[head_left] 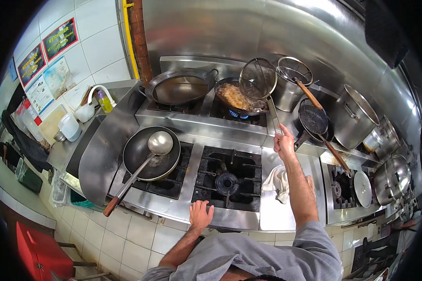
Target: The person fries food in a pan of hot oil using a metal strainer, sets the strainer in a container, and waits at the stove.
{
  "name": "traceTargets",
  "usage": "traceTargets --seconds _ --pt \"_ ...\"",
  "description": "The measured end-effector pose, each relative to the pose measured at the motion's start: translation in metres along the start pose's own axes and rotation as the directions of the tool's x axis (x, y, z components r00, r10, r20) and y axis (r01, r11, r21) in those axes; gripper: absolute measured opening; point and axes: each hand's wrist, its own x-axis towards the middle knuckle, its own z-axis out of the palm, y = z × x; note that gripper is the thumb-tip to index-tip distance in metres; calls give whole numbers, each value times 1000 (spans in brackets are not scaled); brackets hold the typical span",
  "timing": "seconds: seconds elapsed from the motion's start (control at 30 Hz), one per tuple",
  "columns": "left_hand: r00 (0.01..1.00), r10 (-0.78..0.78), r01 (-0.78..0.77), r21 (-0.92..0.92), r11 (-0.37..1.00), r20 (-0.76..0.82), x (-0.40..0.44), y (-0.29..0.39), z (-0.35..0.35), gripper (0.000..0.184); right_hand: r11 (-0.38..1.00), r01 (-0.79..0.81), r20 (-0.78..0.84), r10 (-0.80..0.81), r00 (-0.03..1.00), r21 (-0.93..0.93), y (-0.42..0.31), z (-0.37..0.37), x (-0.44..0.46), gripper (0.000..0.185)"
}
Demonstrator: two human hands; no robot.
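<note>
My right hand [284,142] is closed around the thin handle of a round wire-mesh strainer [258,78]. The strainer's basket is over the right side of a dark wok [251,111] on a back burner; whether it touches the wok is unclear. Bubbling brown oil with golden bits [233,94] fills the wok, and blue flame shows beneath it. My left hand [201,214] lies on the front steel edge of the stove, fingers apart and holding nothing. Just beyond it is a bare black burner grate [227,181].
A nonstick pan [140,145] holding a ladle [160,143] sits front left, its wooden handle jutting past the edge. Behind it stands a large wok [180,89]. A white cloth [279,182] lies beside my right forearm. Steel pots [356,117] and wooden-handled strainers [313,116] crowd the right.
</note>
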Motion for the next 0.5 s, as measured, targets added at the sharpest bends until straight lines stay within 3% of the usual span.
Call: traceTargets --seconds 0.23,0.4,0.5 --pt "1000 -3 3 4 1000 7 0 1 -2 30 991 -106 102 98 990 84 5 9 -16 51" --pt "1000 1 -1 -13 1000 4 0 0 -2 30 993 -94 81 100 992 -72 19 10 -12 50" --pt "1000 -1 1 -15 1000 4 0 0 -2 30 997 -70 58 72 996 -26 30 10 -2 50"
